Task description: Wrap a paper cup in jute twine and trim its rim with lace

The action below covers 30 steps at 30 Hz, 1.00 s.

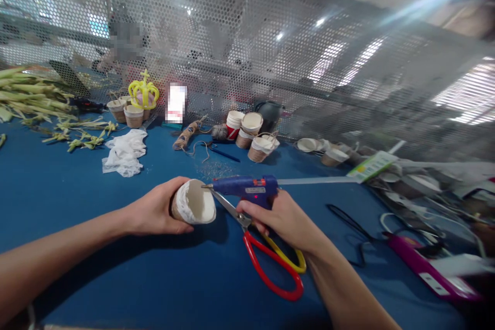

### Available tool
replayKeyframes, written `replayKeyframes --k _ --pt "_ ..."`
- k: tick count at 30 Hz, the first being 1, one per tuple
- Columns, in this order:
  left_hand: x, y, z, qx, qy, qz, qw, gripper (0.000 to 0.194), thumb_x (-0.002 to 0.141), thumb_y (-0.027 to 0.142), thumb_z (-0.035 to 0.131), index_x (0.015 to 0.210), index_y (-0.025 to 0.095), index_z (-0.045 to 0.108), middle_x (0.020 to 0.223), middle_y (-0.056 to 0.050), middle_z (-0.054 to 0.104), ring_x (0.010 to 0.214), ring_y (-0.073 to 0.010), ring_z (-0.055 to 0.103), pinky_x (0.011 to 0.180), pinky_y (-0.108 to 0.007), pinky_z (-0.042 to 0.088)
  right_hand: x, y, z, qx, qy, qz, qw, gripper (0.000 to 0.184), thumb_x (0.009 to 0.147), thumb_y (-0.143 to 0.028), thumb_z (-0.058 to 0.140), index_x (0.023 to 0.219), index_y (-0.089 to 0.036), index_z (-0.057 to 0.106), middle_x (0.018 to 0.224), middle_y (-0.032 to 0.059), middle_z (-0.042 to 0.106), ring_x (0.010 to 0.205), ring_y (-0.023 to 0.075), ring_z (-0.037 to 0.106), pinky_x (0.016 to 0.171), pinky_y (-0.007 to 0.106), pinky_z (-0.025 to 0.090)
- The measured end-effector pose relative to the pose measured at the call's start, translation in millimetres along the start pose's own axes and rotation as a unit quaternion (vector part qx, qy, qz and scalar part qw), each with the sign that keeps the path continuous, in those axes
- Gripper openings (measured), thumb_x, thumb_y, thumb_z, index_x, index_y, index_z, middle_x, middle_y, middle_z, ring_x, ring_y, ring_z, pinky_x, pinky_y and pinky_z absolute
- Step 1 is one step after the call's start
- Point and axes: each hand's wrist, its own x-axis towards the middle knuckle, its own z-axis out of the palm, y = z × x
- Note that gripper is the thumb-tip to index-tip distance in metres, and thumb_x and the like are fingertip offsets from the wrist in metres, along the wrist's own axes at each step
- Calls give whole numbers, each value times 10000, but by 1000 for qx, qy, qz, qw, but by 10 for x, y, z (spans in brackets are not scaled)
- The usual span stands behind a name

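My left hand (154, 211) is wrapped round a small paper cup (193, 202) covered in white lace, tipped on its side with the mouth facing right. My right hand (280, 216) grips a blue hot glue gun (247, 186), its nozzle touching the cup's rim. Scissors with red and yellow handles (270, 260) lie on the blue table (77, 196) under my right hand, blades pointing toward the cup.
A scrap of white lace (126, 152), green leaf strips (34, 98), a yellow crown on cups (143, 94), twine spools (187, 134) and several paper cups (251, 134) line the back before a perforated metal screen (270, 51). Black scissors (353, 227), a purple tool (429, 265) and clutter sit right.
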Motion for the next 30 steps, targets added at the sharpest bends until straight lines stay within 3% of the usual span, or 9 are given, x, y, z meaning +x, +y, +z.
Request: replayKeyframes --k 4,15,30 --pt "-5 35 -14 -47 -36 0 998 616 614 259 713 1157 171 435 1069 -64 594 984 -223 566 867 -335 455 6 37 -48 5 -27 8 1000 278 755 -412 577 694 -143 612 422 -48 470 401 77 428 429 205 362" --pt "-1 13 -19 -19 -35 -12 999 621 603 271 725 1142 165 437 1053 -63 586 959 -223 560 856 -348 459 -17 32 -19 -33 -17 4 999 290 772 -411 565 622 -163 567 440 -45 480 399 77 426 434 211 365" --pt "13 42 -56 -21 -13 -8 1000 602 611 251 721 1127 169 421 1037 -46 577 952 -202 559 851 -320 458 -42 24 -45 -21 -37 13 999 298 764 -439 566 689 -152 595 438 -46 480 402 81 439 437 208 381"
